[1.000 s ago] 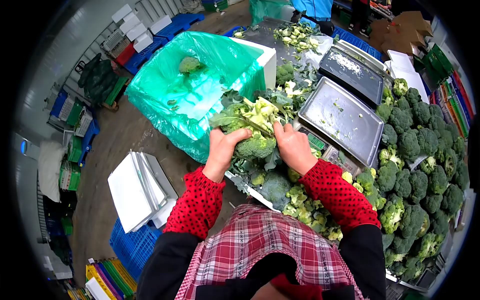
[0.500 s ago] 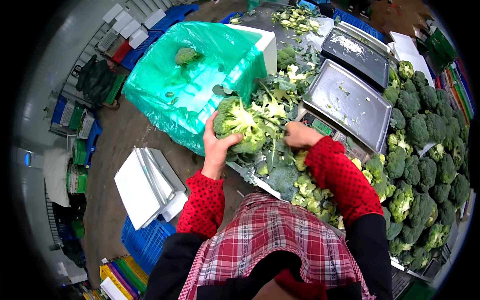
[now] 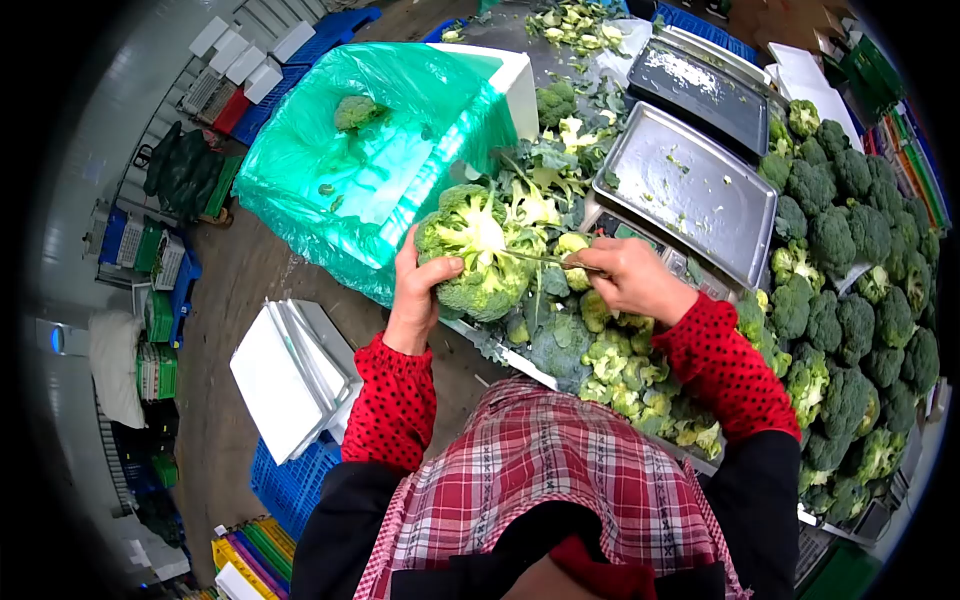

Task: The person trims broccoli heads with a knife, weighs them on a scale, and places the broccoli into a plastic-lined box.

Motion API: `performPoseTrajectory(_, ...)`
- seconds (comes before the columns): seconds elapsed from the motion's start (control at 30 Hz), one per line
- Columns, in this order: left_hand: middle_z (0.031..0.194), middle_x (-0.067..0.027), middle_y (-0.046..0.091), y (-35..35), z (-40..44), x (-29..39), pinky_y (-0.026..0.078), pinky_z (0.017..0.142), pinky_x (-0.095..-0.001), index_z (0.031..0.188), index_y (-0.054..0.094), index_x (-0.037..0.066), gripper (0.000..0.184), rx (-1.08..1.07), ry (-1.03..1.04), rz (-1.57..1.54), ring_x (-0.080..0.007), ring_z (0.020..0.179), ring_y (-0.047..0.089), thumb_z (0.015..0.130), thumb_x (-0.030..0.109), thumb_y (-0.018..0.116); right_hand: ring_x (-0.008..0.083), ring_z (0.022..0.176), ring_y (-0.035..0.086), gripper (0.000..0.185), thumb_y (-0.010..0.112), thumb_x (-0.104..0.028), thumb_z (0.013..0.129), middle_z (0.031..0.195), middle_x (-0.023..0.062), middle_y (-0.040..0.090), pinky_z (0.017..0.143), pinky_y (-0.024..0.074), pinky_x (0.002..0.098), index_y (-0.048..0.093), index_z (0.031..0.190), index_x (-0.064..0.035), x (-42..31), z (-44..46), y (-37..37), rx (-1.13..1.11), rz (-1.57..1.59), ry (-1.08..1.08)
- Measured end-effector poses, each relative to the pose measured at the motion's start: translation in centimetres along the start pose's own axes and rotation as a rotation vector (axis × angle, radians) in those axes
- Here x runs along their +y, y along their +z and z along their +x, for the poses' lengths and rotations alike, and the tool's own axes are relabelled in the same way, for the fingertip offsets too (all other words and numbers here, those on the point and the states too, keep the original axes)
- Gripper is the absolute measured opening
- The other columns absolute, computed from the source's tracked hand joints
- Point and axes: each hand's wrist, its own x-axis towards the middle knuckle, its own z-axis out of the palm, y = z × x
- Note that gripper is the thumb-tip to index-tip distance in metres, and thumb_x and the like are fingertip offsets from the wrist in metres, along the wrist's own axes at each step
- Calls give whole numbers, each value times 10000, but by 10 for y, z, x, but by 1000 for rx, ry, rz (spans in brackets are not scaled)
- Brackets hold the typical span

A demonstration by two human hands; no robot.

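Observation:
My left hand is wrapped round a broccoli head, its pale cut underside turned up and toward the right. A knife is in my right hand, fingers closed on its handle, and the thin blade points left at the broccoli's stem. Whether the blade touches the stem I cannot tell. Below and behind the held broccoli lie trimmed leaves and cut stem pieces. Just beyond my left hand stands a box lined with a green plastic bag, with a broccoli head inside.
To the right, a scale with a metal tray stands before a second, dark tray. A large heap of broccoli fills the table's right side. White foam lids rest on a blue crate at the lower left.
My right hand has moved right and drawn back from the broccoli, bringing the knife blade into view. The broccoli in my left hand has turned so its cut stem shows more fully.

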Motion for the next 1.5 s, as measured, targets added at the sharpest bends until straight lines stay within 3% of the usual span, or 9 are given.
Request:
performPoseTrajectory(0.6, 1046, -99, 652, 91, 24, -29, 474, 891, -299, 1237, 539, -31, 761, -514, -70, 548, -170, 964, 605, 572, 234, 794, 362, 644, 657, 273, 594, -63, 697, 663, 183, 639, 611, 544, 467, 684, 954, -51, 3, -124, -36, -379, -283, 312)
performPoseTrajectory(0.67, 1090, -144, 658, 93, 30, -30, 489, 901, -350, 1229, 547, 20, 781, -519, 55, 874, -256, 986, 642, 537, 272, 807, 349, 621, 652, 231, 605, -33, 697, 672, 168, 628, 597, 539, 467, 671, 919, -32, 0, -149, -34, -354, -406, 412)
performPoseTrajectory(0.73, 1126, -179, 643, 100, 30, -24, 493, 914, -410, 1231, 539, 61, 814, -443, 203, 1115, -363, 1035, 629, 503, 299, 814, 354, 624, 642, 189, 613, -52, 720, 701, 168, 625, 611, 537, 458, 663, 902, -42, -10, -169, -32, -233, -400, 502)
performPoseTrajectory(0.83, 1123, -185, 639, 117, 46, -21, 491, 924, -389, 1256, 521, 50, 835, -489, 313, 1108, -337, 1050, 626, 505, 273, 812, 330, 726, 658, 222, 628, -130, 826, 796, 160, 652, 661, 533, 426, 687, 1024, -49, -8, -175, -16, 140, -52, 553)
performPoseTrajectory(1.0, 1078, -107, 627, 157, 54, -27, 465, 924, -314, 1236, 506, -1, 740, -621, -3, 469, -185, 997, 591, 573, 138, 804, 141, 764, 602, 482, 777, -310, 828, 904, 95, 652, 659, 507, 289, 623, 1081, 71, -22, -109, 6, 575, 596, 758)
performPoseTrajectory(1.17, 1082, -104, 624, 158, 61, -40, 485, 885, -308, 1233, 508, 2, 731, -571, -21, 433, -171, 970, 598, 585, 153, 811, 93, 628, 520, 186, 720, -161, 782, 665, 2, 574, 560, 429, 257, 634, 792, 4, -35, -120, 3, 643, 630, 896)
performPoseTrajectory(1.27, 1125, -149, 634, 169, 81, -40, 509, 886, -364, 1237, 508, 23, 753, -388, 460, 825, -276, 977, 632, 567, 202, 802, 121, 608, 516, 168, 707, -143, 744, 651, 13, 564, 583, 447, 291, 608, 751, -7, -28, -169, 10, 671, 583, 1022)
performPoseTrajectory(1.37, 1363, -171, 479, 203, 109, -41, 422, 984, -460, 1290, 500, 79, 785, -478, 998, 1245, -360, 1204, 487, 564, 159, 787, 183, 753, 595, 256, 716, -139, 747, 849, 107, 629, 662, 472, 298, 653, 934, 24, -29, -199, 18, 638, 183, 996)
performPoseTrajectory(1.5, 1482, -159, 385, 222, 146, -79, 336, 1068, -517, 1422, 415, 164, 868, -853, 1166, 1629, -361, 1369, 363, 619, 43, 720, 229, 863, 621, 315, 730, -119, 778, 998, 121, 635, 709, 492, 307, 655, 1058, 8, -43, -199, 13, 710, 98, 897)
